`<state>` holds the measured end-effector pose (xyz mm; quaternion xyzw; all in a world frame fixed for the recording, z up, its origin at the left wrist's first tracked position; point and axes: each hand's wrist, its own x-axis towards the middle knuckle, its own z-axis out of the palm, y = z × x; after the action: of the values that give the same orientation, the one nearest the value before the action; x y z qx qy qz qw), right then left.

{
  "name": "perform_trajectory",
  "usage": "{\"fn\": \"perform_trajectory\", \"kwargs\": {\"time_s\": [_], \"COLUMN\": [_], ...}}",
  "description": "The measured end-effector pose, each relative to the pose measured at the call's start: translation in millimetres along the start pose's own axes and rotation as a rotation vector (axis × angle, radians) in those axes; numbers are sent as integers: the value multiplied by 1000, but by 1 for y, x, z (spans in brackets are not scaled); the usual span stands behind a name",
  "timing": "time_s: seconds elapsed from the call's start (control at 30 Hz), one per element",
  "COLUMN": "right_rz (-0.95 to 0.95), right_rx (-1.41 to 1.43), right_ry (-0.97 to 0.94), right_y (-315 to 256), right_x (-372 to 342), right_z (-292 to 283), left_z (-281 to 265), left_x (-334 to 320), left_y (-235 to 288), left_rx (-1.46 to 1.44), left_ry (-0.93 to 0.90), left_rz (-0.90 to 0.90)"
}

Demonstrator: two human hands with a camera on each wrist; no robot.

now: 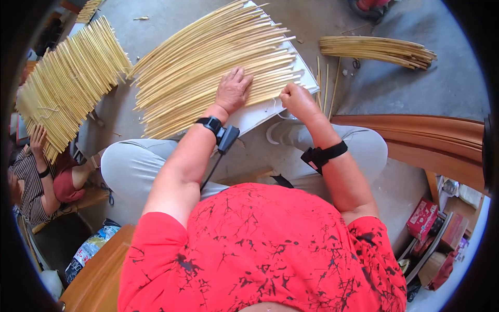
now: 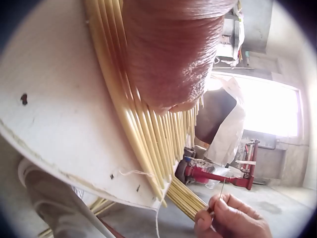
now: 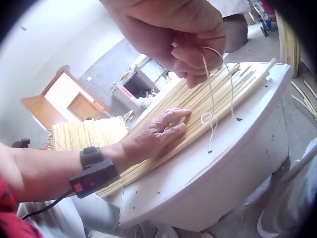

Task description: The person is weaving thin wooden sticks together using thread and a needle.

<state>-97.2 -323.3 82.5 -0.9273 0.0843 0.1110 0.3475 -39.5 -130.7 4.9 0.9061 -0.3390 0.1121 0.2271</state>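
Long yellow reed sticks (image 1: 208, 57) lie side by side across a white board (image 1: 260, 112). My left hand (image 1: 233, 91) rests flat on the sticks close to the near edge, its fingers extended; the right wrist view shows the same hand (image 3: 156, 134) on them. Just past the stick ends, my right hand (image 1: 301, 101) is raised with curled fingers. It pinches a thin white string (image 3: 212, 96), which hangs in a loop over the board in the right wrist view. A thin needle-like piece (image 2: 222, 187) stands up from the right fingertips (image 2: 218, 201) in the left wrist view.
A bundle of sticks (image 1: 379, 49) lies on the floor at the back right. At the left, another person's hand (image 1: 37, 139) touches a second stick mat (image 1: 73, 83). A brown wooden beam (image 1: 426, 143) is at the right, boxes (image 1: 423, 217) below it.
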Motion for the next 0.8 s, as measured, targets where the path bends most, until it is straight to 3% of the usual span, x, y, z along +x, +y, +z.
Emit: {"fn": "perform_trajectory", "kwargs": {"time_s": [0.07, 0.13, 0.2, 0.3, 0.33, 0.4, 0.43, 0.5, 0.6, 0.67, 0.8], "right_rz": [52, 76, 148, 176, 176, 371, 384, 385, 413, 486, 499], "right_rx": [16, -14, 48, 249, 243, 481, 613, 613, 678, 982, 1215], "right_ry": [2, 141, 139, 233, 233, 183, 196, 143, 103, 198, 258], "right_y": [10, 28, 45, 62, 60, 52, 46, 46, 46, 46, 42], "right_x": [-6, -10, -7, 0, 1, -1, -4, -3, -6, -12, -21], "right_z": [8, 13, 24, 50, 56, 72, 79, 88, 88, 84, 68], "left_z": [7, 10, 13, 16, 16, 16, 16, 17, 15, 15, 20], "left_x": [-7, -10, -12, -13, -12, -12, -12, -12, -11, -10, -12], "left_y": [-6, -8, -6, -4, -4, -3, -2, -2, -1, -4, 1], "left_rx": [56, 111, 184, 183, 191, 184, 193, 195, 178, 186, 213], "left_ry": [-49, -86, -234, -230, -224, -223, -221, -215, -252, -250, -242], "left_rz": [25, 61, -14, -13, -16, -18, -16, -13, -24, -16, -32]}}
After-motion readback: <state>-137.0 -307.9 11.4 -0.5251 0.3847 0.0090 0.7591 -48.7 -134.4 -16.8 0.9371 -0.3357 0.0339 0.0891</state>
